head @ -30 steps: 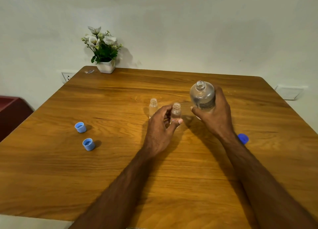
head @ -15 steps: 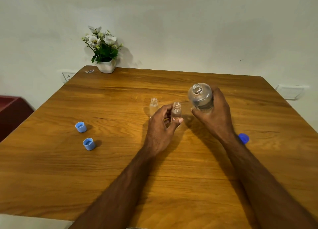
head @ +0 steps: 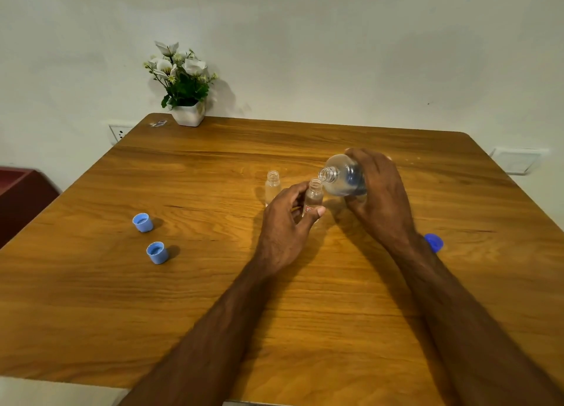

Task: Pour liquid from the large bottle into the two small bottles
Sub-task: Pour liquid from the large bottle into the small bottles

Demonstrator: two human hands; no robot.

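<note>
Wooden table (head: 213,298) against wall. Flower pot (head: 188,114) sat at far left corner. Two caps (head: 142,222) (head: 157,252) lay left of centre, well apart from bottles. Two small bottles stood mid-table: one (head: 272,186) behind left hand (head: 285,222), other (head: 313,198) in it. Large bottle (head: 343,176), in right hand (head: 381,198), tilted just right of that one. Third cap (head: 435,242) lay right, behind right wrist.

a wooden worktop (head: 213,283) with rounded corners stands against a plain pale wall (head: 305,39). a wall socket (head: 117,132) sits at its far left corner, a white switch plate (head: 515,160) at the right, a dark red cabinet (head: 21,198) on the left.
</note>
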